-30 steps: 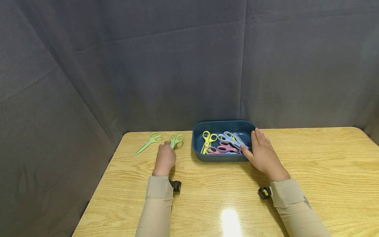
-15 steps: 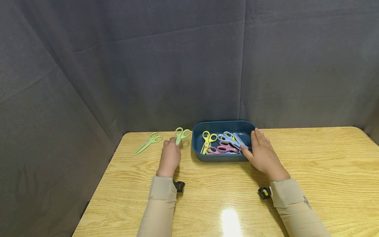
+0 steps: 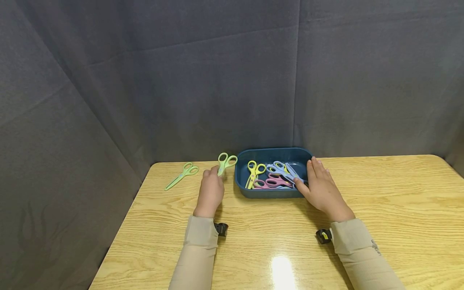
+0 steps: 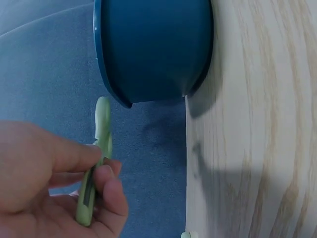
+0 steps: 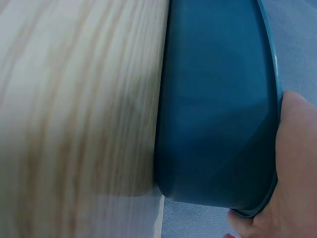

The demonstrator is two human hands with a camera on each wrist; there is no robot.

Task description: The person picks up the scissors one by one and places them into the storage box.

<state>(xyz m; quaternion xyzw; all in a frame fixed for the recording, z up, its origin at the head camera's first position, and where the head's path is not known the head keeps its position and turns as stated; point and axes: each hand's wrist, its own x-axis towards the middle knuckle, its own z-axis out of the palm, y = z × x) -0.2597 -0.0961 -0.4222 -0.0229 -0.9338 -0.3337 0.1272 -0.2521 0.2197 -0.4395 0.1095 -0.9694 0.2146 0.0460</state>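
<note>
Toward the far left corner of the surface (image 3: 253,241) lies a green pair of scissors (image 3: 181,174), flat, handles toward the back edge, well apart from everything else. Just right of it the left hand (image 3: 210,192) pinches a second green pair of scissors (image 3: 225,162) by its blades between thumb and curled fingers; the wrist view shows the blades clamped edge-on in that pinch (image 4: 94,183), with the handle loops raised off the surface and pointing toward the near left rim of the blue tray (image 3: 270,152). That pair hangs just beside the tray's left wall, not yet over it. Inside the tray sit yellow scissors (image 3: 254,170), pink scissors (image 3: 272,183) and light blue scissors (image 3: 283,169), overlapping one another. On the tray's right side the right hand (image 3: 320,188) rests with straight fingers along the right wall and the thumb at the near right corner, bracing it rather than gripping anything. To do this well, I would judge, the held pair should clear the rim with its loops leading, stay level so the tips do not catch the wall, and come down on the open left part beside the yellow pair, while the right hand holds the tray firm against any nudge.
</note>
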